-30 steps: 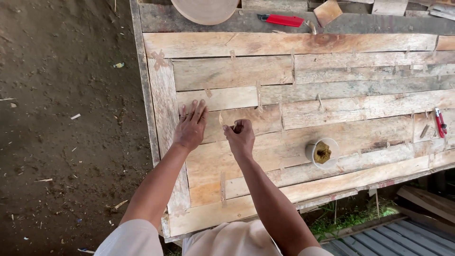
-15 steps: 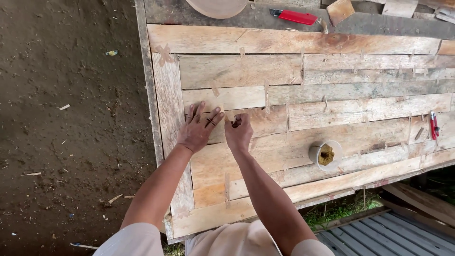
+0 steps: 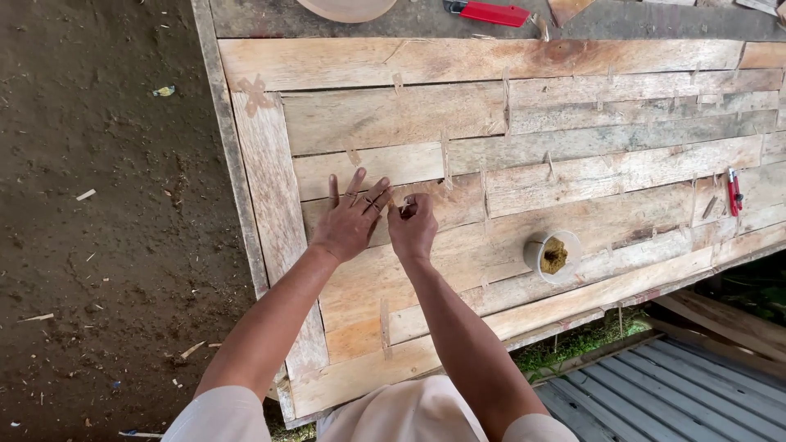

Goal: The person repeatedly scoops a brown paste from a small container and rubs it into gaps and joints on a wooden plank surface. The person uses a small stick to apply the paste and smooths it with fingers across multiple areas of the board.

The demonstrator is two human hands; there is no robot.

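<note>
— Hands first: what is each one doing?

— My left hand [image 3: 350,223] lies flat with the fingers fanned out, pressing on the plank panel [image 3: 491,155] just beside a seam between two boards. My right hand [image 3: 412,227] is curled, thumb and fingertips pinched on something small and dark at that same seam; I cannot tell what it is, since my knuckles hide most of it. The two hands nearly touch.

— How would you do this bit well?

— I'd judge the flat hand should bear straight down so the boards sit level, while the pinching hand works right at the joint, square to it, not at a slant.

— And the stuff itself?

— Rough, pale boards of uneven width, grainy, with reddish stains and a knot. Thin wood slivers [image 3: 446,160] cross the seams here and there, like little bridges. A small round white cup [image 3: 553,256] with brownish, fibrous filling stands to my right, well apart from my hands. A red-handled cutter [image 3: 489,12] lies at the far edge, a small red tool [image 3: 734,192] further right. Bare dirt floor [image 3: 98,221] on my left.
</note>
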